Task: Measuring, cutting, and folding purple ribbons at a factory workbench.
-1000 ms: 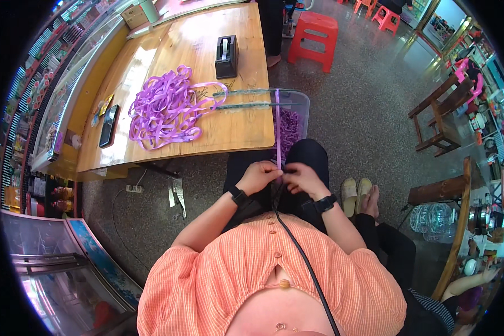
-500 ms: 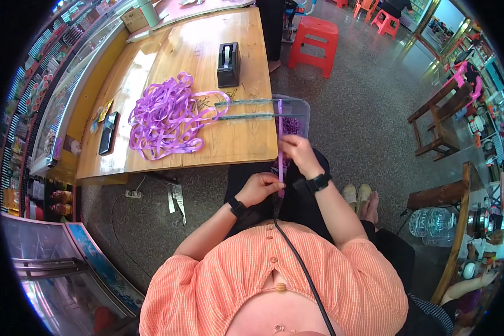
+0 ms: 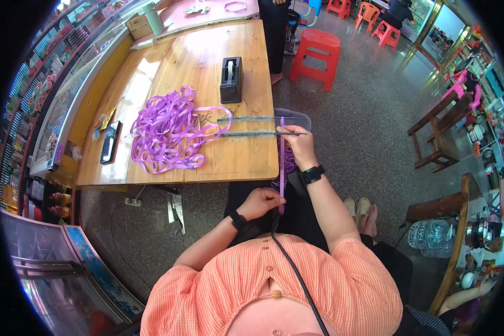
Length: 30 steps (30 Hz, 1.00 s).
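Note:
A strip of purple ribbon (image 3: 282, 175) runs toward me from two thin dark rods, the far rod (image 3: 246, 119) and the near rod (image 3: 243, 134), which are taped flat on the wooden table and jut past its right edge. My left hand (image 3: 261, 203) pinches the ribbon's near end, close to my lap. At the near rod, my right hand (image 3: 301, 148) has thumb and fingers closed at the ribbon; the exact grip is partly hidden. A loose heap of purple ribbon (image 3: 165, 131) lies on the table, one loop reaching the rods.
Beneath the rod ends stands a translucent bin (image 3: 303, 119) with purple pieces inside. On the wooden table (image 3: 201, 67) are a black tape dispenser (image 3: 231, 81) and a phone (image 3: 110, 143). A red stool (image 3: 315, 56) stands beyond, near another person's leg; a wooden chair (image 3: 439, 131) is at right.
My right hand has moved away from me along the ribbon, up to the near rod. My left hand keeps its pinch. The whole view has shifted, so the table sits lower in it.

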Tool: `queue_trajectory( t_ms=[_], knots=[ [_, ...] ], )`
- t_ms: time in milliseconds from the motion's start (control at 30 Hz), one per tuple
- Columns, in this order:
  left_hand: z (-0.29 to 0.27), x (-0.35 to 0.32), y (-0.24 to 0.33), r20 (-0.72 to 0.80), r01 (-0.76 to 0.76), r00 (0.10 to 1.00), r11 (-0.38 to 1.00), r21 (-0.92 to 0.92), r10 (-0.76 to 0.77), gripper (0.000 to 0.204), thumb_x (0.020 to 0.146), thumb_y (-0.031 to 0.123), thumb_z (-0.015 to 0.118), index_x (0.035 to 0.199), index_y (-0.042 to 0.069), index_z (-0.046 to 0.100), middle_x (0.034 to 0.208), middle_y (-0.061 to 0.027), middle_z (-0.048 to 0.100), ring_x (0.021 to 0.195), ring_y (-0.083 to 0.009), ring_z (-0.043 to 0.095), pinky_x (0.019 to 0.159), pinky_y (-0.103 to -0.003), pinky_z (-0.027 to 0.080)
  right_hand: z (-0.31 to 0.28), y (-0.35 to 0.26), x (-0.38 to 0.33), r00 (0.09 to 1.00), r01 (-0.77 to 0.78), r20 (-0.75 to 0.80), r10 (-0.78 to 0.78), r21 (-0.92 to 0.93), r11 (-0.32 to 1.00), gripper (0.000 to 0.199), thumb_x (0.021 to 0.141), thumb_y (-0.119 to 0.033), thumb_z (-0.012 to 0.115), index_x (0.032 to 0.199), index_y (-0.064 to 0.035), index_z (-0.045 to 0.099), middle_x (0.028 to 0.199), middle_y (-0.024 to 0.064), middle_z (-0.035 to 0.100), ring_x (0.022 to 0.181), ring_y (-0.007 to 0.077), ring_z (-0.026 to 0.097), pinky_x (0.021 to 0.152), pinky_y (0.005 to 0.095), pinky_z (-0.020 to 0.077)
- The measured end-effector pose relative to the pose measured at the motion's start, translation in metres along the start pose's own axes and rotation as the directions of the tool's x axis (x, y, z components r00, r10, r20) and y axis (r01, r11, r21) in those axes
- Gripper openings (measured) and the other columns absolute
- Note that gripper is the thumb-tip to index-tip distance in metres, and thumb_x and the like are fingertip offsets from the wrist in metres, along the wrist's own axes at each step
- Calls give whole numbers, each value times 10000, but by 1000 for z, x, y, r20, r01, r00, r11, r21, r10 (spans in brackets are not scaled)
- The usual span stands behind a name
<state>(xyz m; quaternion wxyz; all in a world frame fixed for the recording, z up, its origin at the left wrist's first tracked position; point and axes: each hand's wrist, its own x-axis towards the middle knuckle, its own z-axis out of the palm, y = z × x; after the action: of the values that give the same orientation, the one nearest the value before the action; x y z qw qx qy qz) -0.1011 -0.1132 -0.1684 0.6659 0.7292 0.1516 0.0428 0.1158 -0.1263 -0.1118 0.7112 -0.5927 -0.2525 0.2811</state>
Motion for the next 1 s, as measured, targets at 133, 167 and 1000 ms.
queue_trajectory(
  t_ms=[133, 167, 1000],
  knots=[
    [2, 1, 6, 47, -17, 999, 998, -55, 20, 152, 948, 148, 709, 936, 4, 760, 910, -47, 738, 861, -123, 663, 803, -280, 520, 4, 0, -2, 999, 42, -13, -42, 24, 999, 120, 874, -125, 796, 931, -34, 741, 769, -60, 653, 631, 11, 524, 570, 175, 380],
    [3, 2, 10, 65, -44, 997, 998, -54, 47, 156, 950, 149, 706, 929, 4, 759, 907, -47, 736, 860, -123, 662, 803, -281, 520, 3, 1, -1, 998, 63, -19, -63, 25, 998, 115, 878, -120, 794, 930, -32, 741, 781, -60, 656, 646, 9, 529, 581, 176, 387],
    [7, -20, 32, 144, 19, 990, 996, -89, -6, 177, 928, 177, 736, 902, 4, 765, 824, -48, 728, 782, -120, 656, 725, -286, 514, -5, -16, -55, 991, -113, 79, 111, 25, 993, 231, 979, -222, 673, 948, 5, 691, 743, 63, 691, 600, 127, 644, 560, 258, 524]
  ],
)
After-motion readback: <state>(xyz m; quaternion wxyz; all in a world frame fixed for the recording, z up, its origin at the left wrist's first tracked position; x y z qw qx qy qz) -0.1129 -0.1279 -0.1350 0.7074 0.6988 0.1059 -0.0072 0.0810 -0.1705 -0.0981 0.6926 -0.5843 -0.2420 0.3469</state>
